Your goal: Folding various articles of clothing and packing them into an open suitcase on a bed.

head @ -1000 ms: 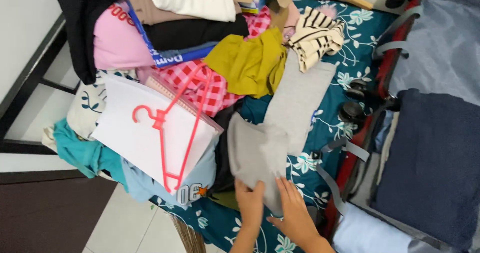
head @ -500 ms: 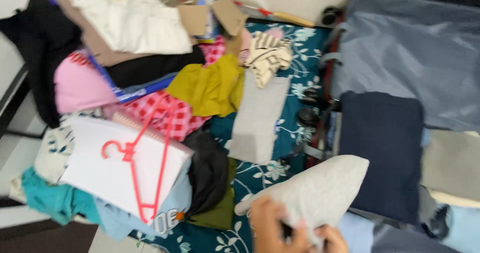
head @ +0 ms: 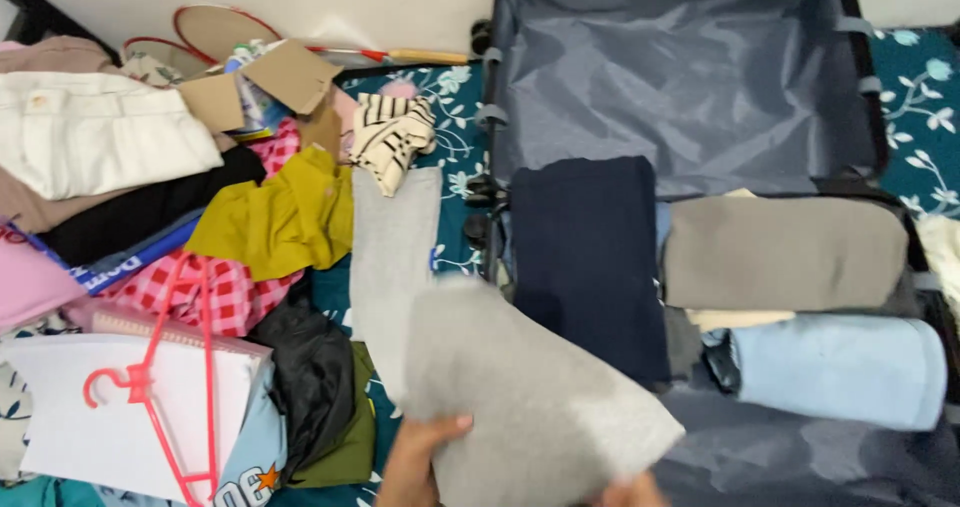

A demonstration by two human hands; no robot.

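Observation:
A folded light grey garment is lifted at the bottom middle, just left of the open suitcase. My left hand grips its lower left edge with the thumb on top. My right hand is mostly hidden under its lower right corner and holds it there. Inside the suitcase lie a folded navy piece, a rolled brown-grey piece and a rolled pale blue piece.
To the left is a heap of clothes on a teal floral sheet: mustard top, striped top, grey trousers leg, black cloth, red checked fabric. A red hanger lies on white paper. Rackets lean by the wall.
The view has swung right, bringing the whole suitcase into sight. Both hands lifted the grey folded garment off the sheet and carried it right toward the suitcase.

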